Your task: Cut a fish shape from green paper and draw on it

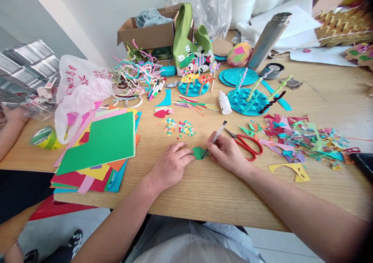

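A small green paper piece (pixel 198 153) lies flat on the wooden table between my hands. My left hand (pixel 171 162) rests on the table with fingers stretched out, its fingertips at the paper's left edge. In my right hand (pixel 223 151) is a slim white marker pen (pixel 219 133), gripped in a pinch, its dark tip on the green paper. Red-handled scissors (pixel 248 144) lie just right of my right hand. Two small heaps of coloured paper dots (pixel 185 128) are beyond my hands, near a red paper fish (pixel 161 113) and a white glue bottle (pixel 224 103).
A stack of coloured paper (pixel 107 138) lies left, paper scraps (pixel 300 138) right. Blue discs with twisted pipe cleaners (pixel 247 101), a steel flask (pixel 269 41), a green bag (pixel 189 41) and a pipe-cleaner heap (pixel 135 72) stand behind. Another person's arm (pixel 13 129) reaches in at far left.
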{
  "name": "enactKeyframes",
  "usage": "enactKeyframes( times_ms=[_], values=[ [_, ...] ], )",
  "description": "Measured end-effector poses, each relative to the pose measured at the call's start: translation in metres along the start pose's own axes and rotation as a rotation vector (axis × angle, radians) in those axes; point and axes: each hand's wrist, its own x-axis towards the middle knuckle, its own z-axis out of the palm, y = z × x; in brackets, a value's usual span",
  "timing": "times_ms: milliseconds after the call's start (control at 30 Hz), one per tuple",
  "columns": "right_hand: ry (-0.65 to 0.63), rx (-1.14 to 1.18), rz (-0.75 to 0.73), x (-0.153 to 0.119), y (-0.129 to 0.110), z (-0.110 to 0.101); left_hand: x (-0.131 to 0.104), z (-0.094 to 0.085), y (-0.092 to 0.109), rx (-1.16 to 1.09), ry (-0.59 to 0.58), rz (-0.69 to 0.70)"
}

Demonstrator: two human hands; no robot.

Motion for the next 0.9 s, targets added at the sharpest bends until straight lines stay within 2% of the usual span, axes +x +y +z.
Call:
enactKeyframes(
  times_ms=[900],
  values=[
    [0.033,-0.006,0.015,-0.0016,-0.0026,0.0005,0.0007,-0.0013,0.0002,-0.003,0.004,0.000]
  ],
)
